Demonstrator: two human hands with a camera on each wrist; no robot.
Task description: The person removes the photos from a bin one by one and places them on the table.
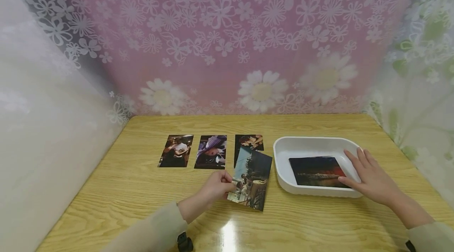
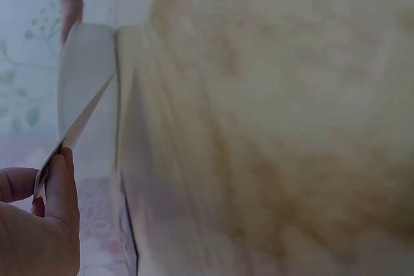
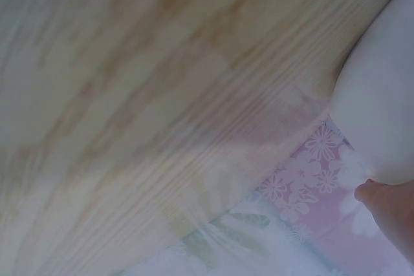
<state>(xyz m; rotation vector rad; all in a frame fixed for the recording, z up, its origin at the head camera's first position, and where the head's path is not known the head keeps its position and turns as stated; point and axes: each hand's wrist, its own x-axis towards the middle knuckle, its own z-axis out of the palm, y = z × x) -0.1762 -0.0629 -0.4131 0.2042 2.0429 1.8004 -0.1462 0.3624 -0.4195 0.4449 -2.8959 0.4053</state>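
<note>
A photo is being pinched by its left edge between thumb and fingers of the left hand, tilted up just above the table near its middle, partly covering the rightmost of three photos lying in a row toward the far edge. The right hand is being rested with straight, relaxed fingers on the right rim of the white tray, where another photo is lying.
</note>
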